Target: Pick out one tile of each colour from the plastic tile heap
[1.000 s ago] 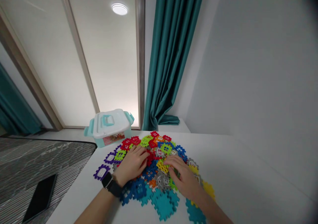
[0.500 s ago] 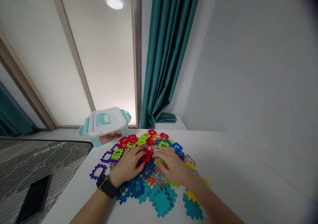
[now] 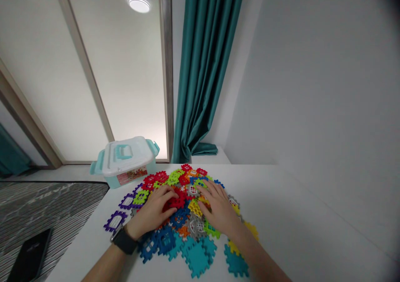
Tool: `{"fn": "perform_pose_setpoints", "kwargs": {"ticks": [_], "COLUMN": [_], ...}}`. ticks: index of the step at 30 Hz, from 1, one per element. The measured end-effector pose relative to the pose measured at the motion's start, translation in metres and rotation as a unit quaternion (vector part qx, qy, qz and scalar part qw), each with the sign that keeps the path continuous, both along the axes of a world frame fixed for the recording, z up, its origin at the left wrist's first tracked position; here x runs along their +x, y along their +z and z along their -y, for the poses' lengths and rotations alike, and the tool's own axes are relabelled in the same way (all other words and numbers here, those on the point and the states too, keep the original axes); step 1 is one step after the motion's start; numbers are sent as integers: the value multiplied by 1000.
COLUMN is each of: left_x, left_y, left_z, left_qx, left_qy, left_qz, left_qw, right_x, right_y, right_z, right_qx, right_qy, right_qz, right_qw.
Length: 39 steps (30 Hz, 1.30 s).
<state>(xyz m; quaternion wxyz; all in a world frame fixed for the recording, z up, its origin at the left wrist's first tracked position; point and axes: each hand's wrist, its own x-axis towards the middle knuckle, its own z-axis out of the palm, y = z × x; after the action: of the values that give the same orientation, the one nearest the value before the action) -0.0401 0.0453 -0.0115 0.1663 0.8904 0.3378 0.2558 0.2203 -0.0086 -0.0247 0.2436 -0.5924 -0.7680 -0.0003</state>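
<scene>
A heap of flat interlocking plastic tiles (image 3: 187,219) in red, blue, teal, green, yellow, purple and grey lies on the white table (image 3: 296,240). My left hand (image 3: 153,213) rests on the left part of the heap, fingers curled over a red tile (image 3: 175,200). A black watch (image 3: 123,241) is on that wrist. My right hand (image 3: 218,209) lies flat on the right part of the heap, fingers spread over yellow and green tiles. Large teal tiles (image 3: 196,257) lie nearest me.
A white storage box with a teal handle and clasps (image 3: 125,161) stands at the table's far left corner. A dark phone (image 3: 26,259) lies on the striped bed cover at the left. A teal curtain (image 3: 203,73) hangs behind; a white wall is at the right.
Both hands have slid a little farther into the heap. My right hand moved up and left over the tiles. The camera view shifted slightly to the right.
</scene>
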Motion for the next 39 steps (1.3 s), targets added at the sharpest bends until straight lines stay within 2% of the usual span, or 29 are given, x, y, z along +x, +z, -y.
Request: {"fn": "perform_pose_setpoints", "kwargs": {"ticks": [3, 11, 15, 20, 23, 27, 30, 35, 37, 39], "left_x": [3, 16, 20, 25, 29, 31, 32, 37, 38, 36], "left_y": [-1, -8, -8, -7, -5, 0, 0, -4, -3, -2], "left_z": [1, 9, 9, 13, 20, 27, 27, 28, 30, 34], "left_qx": [29, 83, 61, 9, -20, -55, -95, -180, -167, -103], "left_qy": [16, 61, 65, 25, -13, -29, -29, 17, 21, 20], "left_qz": [46, 117, 159, 192, 196, 207, 222, 271, 274, 239], "left_qw": [998, 988, 983, 981, 980, 976, 970, 945, 947, 965], "right_x": [0, -18, -22, -22, -21, -19, -19, -24, -26, -27], "right_y": [-5, -4, -5, -9, -6, -1, -1, -2, -1, 1], "right_z": [0, 9, 9, 7, 6, 8, 8, 10, 12, 14], "right_qx": [-30, -13, -18, 11, 51, 81, 82, 29, 7, -3], "right_qy": [27, 108, 110, 60, 102, 141, 121, 22, 13, 15], "right_qz": [-12, -61, -118, -201, -178, -168, -212, -329, -354, -363], "right_qw": [999, 992, 987, 978, 977, 972, 966, 944, 935, 932]}}
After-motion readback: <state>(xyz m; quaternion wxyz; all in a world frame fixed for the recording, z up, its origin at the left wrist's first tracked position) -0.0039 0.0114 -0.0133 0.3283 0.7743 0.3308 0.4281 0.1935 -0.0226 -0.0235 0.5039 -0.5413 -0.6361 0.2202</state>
